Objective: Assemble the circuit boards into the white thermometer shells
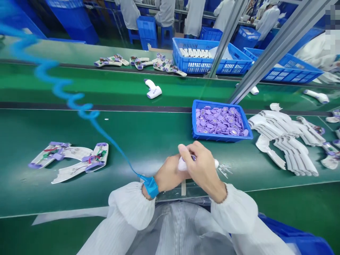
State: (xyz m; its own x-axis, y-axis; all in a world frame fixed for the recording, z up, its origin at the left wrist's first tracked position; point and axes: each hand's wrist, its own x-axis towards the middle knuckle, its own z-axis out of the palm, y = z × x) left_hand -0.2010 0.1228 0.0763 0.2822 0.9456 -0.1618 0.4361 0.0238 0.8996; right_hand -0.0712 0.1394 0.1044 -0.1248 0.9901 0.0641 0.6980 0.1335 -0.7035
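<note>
Close in front of me, a white gun-shaped thermometer housing (182, 165) is partly hidden by both hands. My left hand (170, 171), with a blue wrist strap (151, 187), is wrapped round it from the left. My right hand (204, 169) is closed over its top and right side, the thumb near a small dark oval on the housing. Whether a small part sits under those fingers, I cannot tell. Thin clear slivers (225, 170) lie just right of my right hand. Beyond it stands a blue tray (222, 138) of purple oval pieces (217, 120).
Opened halves with wiring (97, 157) lie left; white shells (289, 141) are stacked right. One assembled thermometer (153, 89) lies on the green belt (106, 83). Metal posts (276, 49) slant across the right. A coiled blue cord (63, 95) hangs left. Co-workers (195, 16) sit beyond.
</note>
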